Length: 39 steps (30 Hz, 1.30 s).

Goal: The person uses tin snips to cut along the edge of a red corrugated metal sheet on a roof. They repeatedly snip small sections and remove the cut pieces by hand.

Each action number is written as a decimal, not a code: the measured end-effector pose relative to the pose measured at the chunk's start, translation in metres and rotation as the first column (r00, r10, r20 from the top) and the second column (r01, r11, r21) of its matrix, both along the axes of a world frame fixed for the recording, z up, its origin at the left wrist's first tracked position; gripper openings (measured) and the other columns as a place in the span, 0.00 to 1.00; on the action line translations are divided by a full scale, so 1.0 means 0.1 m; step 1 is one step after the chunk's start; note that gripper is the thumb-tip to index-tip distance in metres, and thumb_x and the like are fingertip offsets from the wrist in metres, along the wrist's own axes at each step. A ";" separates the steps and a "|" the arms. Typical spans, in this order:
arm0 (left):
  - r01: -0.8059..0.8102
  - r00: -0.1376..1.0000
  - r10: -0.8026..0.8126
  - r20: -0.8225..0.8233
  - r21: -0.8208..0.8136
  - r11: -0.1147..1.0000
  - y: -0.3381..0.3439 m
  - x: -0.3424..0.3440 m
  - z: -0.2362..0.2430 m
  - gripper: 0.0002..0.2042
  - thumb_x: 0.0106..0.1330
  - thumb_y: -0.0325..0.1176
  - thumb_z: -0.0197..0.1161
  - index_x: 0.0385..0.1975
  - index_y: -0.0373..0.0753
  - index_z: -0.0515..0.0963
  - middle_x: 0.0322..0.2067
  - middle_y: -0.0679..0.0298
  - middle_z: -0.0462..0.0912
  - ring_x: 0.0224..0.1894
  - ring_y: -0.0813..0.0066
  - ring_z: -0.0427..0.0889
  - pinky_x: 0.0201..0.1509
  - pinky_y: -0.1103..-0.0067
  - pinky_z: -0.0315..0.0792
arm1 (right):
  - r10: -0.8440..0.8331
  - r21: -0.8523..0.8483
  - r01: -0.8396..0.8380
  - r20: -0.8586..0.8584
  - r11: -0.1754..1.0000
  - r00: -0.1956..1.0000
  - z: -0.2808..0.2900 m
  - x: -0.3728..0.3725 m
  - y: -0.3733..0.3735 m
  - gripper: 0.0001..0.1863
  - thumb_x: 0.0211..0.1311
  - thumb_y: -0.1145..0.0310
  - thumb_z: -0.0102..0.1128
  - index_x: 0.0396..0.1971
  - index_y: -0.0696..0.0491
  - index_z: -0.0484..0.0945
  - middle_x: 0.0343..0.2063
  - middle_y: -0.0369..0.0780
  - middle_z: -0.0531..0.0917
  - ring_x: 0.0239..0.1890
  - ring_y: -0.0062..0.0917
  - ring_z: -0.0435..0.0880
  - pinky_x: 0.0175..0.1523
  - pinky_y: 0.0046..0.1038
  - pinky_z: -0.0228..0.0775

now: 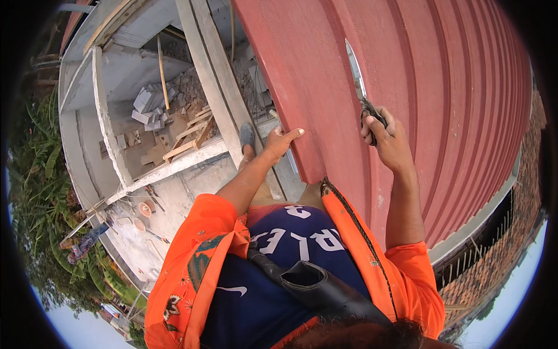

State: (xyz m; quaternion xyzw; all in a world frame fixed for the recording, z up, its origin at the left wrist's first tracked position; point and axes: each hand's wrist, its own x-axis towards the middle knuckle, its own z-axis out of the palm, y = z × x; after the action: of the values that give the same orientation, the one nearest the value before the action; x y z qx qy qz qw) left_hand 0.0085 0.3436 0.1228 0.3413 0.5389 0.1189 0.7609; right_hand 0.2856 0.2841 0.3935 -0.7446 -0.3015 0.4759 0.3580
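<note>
I look down from a height onto a red corrugated roof sheet (430, 87). My left hand (281, 141) presses flat against the sheet's lower left edge, fingers spread, gripping the rim. My right hand (386, 136) is closed around the dark wrapped handle of a blade tool (357, 72), whose shiny metal blade points up along the sheet's surface. My foot (247, 135) rests on a grey beam below. An orange shirt and a black bag (317, 285) fill the lower middle.
Grey roof beams (212, 75) slant down beside the sheet. Far below lie a concrete shell with stacked grey blocks (150, 107), a wooden frame (189, 136), bowls on the ground (145, 209) and green plants (40, 174). A tiled roof (511, 232) shows at right.
</note>
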 end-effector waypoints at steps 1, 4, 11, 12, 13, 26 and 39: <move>0.006 0.997 -0.001 -0.071 0.082 0.997 -0.03 0.01 -0.02 0.37 0.66 0.46 0.81 0.64 0.24 0.72 0.53 0.48 0.87 0.55 0.62 0.87 0.60 0.68 0.82 | -0.018 -0.001 0.018 0.018 1.000 1.000 -0.29 -0.12 -0.20 0.11 0.82 0.63 0.56 0.45 0.57 0.79 0.28 0.36 0.81 0.29 0.19 0.79 0.37 0.28 0.73; 0.476 0.776 0.175 -0.606 0.745 0.467 -0.09 0.07 0.43 0.32 0.72 0.46 0.75 0.63 0.26 0.74 0.50 0.52 0.87 0.49 0.63 0.88 0.57 0.70 0.82 | 0.016 0.022 -0.021 0.207 1.000 0.978 -1.10 -0.63 -0.71 0.12 0.83 0.65 0.55 0.51 0.60 0.76 0.32 0.39 0.83 0.31 0.21 0.82 0.39 0.31 0.76; 0.128 0.983 -0.146 0.107 0.161 0.979 -0.03 0.34 1.17 0.20 0.86 0.51 0.53 0.48 0.36 0.77 0.35 0.62 0.84 0.40 0.72 0.85 0.49 0.73 0.78 | 0.146 -0.028 -0.148 -0.067 0.989 0.987 -1.48 -1.45 -1.01 0.14 0.79 0.67 0.58 0.55 0.60 0.78 0.41 0.47 0.88 0.42 0.37 0.88 0.46 0.38 0.78; 0.104 0.982 -0.127 0.139 0.160 0.982 -0.06 0.34 1.08 0.20 0.86 0.51 0.53 0.46 0.37 0.77 0.33 0.63 0.83 0.39 0.73 0.85 0.48 0.74 0.78 | 0.099 -0.013 -0.106 -0.274 0.994 0.957 -1.58 -1.42 -1.06 0.15 0.79 0.67 0.60 0.56 0.60 0.78 0.42 0.44 0.88 0.44 0.33 0.88 0.47 0.35 0.78; 0.081 0.979 -0.107 0.171 0.156 0.984 -0.08 0.35 1.04 0.20 0.86 0.51 0.53 0.45 0.37 0.77 0.31 0.64 0.82 0.38 0.74 0.85 0.47 0.74 0.78 | 0.023 -0.024 -0.045 -0.573 0.999 0.819 -1.51 -1.30 -1.04 0.17 0.78 0.66 0.62 0.58 0.60 0.78 0.43 0.42 0.87 0.44 0.29 0.87 0.47 0.33 0.77; 0.271 0.949 -0.315 0.020 0.460 0.845 0.07 0.45 1.19 0.24 0.85 0.53 0.56 0.43 0.33 0.80 0.33 0.62 0.85 0.37 0.76 0.82 0.43 0.72 0.76 | 0.152 0.039 -0.175 -0.701 0.984 0.697 -1.44 -0.77 -0.95 0.24 0.70 0.50 0.78 0.50 0.50 0.77 0.33 0.27 0.77 0.36 0.16 0.76 0.44 0.22 0.70; -0.124 0.986 0.125 0.109 -0.013 0.992 0.61 0.25 0.50 0.47 0.61 0.50 0.85 0.73 0.29 0.67 0.63 0.47 0.80 0.70 0.55 0.79 0.77 0.59 0.72 | 0.182 -0.067 -0.222 -0.371 0.973 0.911 -1.46 -0.37 -0.61 0.32 0.59 0.35 0.82 0.32 0.45 0.73 0.26 0.28 0.71 0.30 0.16 0.71 0.34 0.23 0.64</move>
State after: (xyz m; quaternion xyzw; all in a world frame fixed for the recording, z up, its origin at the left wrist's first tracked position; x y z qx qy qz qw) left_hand 0.0332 0.4045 0.1731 0.2976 0.5170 0.1831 0.7814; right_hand 0.2487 0.2226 0.2478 -0.6269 -0.2798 0.6550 0.3157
